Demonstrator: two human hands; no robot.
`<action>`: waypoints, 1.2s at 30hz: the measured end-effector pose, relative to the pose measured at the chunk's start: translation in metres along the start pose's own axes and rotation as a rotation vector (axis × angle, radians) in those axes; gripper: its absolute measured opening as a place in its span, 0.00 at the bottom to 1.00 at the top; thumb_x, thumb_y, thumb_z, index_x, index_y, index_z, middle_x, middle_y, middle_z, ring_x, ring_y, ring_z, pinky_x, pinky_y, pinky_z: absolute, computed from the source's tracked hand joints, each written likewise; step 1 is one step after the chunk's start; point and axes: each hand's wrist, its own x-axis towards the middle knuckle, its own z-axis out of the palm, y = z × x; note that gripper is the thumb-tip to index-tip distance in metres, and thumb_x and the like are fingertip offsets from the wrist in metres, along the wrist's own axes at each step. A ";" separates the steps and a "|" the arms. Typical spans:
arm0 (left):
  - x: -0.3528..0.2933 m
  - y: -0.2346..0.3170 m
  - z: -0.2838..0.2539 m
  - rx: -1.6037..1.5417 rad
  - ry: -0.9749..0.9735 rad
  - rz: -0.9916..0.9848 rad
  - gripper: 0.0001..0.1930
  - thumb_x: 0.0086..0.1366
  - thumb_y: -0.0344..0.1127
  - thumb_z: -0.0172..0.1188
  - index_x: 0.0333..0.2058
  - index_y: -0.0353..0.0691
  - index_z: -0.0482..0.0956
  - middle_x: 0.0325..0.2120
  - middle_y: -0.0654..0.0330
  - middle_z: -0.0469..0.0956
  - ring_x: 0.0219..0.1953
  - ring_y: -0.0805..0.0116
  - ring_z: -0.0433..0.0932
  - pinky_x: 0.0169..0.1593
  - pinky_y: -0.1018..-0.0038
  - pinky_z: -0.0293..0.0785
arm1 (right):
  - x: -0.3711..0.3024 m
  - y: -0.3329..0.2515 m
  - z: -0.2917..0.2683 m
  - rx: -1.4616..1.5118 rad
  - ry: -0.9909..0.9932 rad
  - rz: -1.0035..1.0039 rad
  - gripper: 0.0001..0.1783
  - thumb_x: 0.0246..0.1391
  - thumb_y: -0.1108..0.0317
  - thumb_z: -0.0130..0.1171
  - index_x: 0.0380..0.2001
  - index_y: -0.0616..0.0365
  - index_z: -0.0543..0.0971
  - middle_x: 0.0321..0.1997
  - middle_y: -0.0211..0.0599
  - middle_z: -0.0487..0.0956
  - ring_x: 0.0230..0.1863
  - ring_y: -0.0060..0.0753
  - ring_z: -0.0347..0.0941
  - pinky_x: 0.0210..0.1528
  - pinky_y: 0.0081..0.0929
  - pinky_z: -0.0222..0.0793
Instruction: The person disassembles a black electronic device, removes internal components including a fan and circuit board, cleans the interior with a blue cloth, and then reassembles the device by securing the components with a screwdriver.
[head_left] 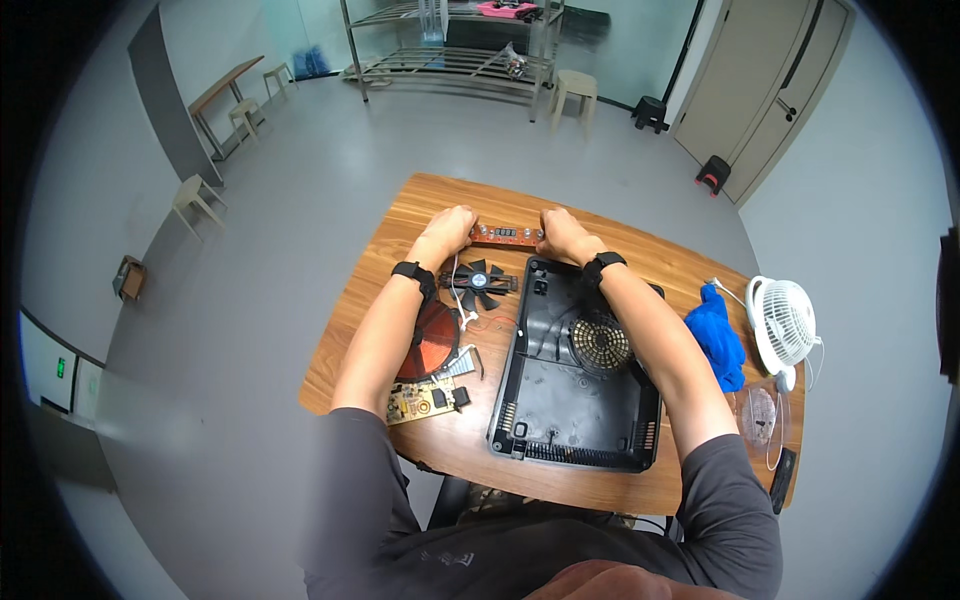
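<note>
At the far edge of the table, a long narrow reddish-brown circuit board [507,236] with a small display and several buttons spans between my hands. My left hand [448,232] grips its left end, and my right hand [564,234] has its fingers closed on the right end. A white cable runs down from near the left hand. Just below the board lies a black cooling fan [479,281]. The round copper-coloured coil [436,342] is partly covered by my left forearm, with a tan circuit board [426,402] below it. My right forearm crosses the open black plastic housing [560,405].
Along the right side of the wooden table [470,440] are a blue cloth [716,340], a small white fan [785,318], a clear plastic container [758,418] and a black bar-shaped object [784,482]. Beyond the table, a metal rack [450,70] and stools [575,88] stand on the floor.
</note>
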 end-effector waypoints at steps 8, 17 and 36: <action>0.005 -0.011 0.020 -0.012 -0.069 -0.020 0.16 0.51 0.30 0.75 0.38 0.36 0.82 0.40 0.48 0.83 0.47 0.47 0.81 0.50 0.57 0.79 | 0.020 0.018 0.024 0.056 -0.135 0.056 0.22 0.41 0.68 0.79 0.39 0.63 0.82 0.44 0.54 0.84 0.49 0.53 0.81 0.49 0.40 0.78; -0.003 -0.007 0.008 -0.070 -0.164 -0.078 0.16 0.54 0.31 0.72 0.44 0.39 0.85 0.40 0.48 0.85 0.47 0.48 0.82 0.52 0.58 0.79 | 0.014 0.022 0.025 0.124 -0.128 0.046 0.21 0.44 0.69 0.77 0.41 0.62 0.83 0.43 0.50 0.85 0.47 0.50 0.82 0.49 0.38 0.77; -0.081 0.139 -0.037 -0.149 -0.121 -0.067 0.15 0.71 0.39 0.53 0.44 0.34 0.82 0.38 0.37 0.83 0.45 0.37 0.81 0.50 0.50 0.77 | -0.204 0.164 -0.051 0.002 0.261 0.172 0.14 0.55 0.63 0.61 0.38 0.63 0.82 0.45 0.57 0.82 0.50 0.59 0.78 0.54 0.49 0.74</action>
